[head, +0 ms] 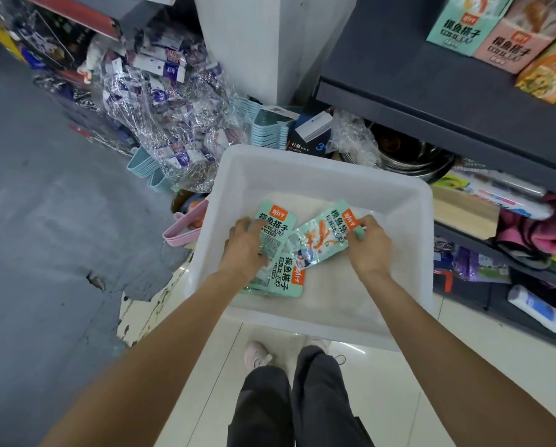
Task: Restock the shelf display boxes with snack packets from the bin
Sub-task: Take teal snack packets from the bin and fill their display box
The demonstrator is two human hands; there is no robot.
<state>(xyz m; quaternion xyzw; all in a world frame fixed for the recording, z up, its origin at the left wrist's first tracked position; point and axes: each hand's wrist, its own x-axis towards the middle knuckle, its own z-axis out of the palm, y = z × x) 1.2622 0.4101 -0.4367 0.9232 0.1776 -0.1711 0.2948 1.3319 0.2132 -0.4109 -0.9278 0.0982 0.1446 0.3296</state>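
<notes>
White translucent plastic bin is seen at frame centre, set on the floor beside the dark grey shelf at right. Three mint-green foil snack packets lie low in it, overlapping. The left hand is laid over the upright mint-green packet, fingers curled at its edge, apparently gripping it. The right hand pinches the top corner of the tilted silver-and-green packet. A third mint-green packet lies beneath, untouched. Both arms are extended downward, wrists bent inward, probably to gather packets together. Mint-green and pink cardboard display boxes stand at upper right of the frame, well apart from the bin.
</notes>
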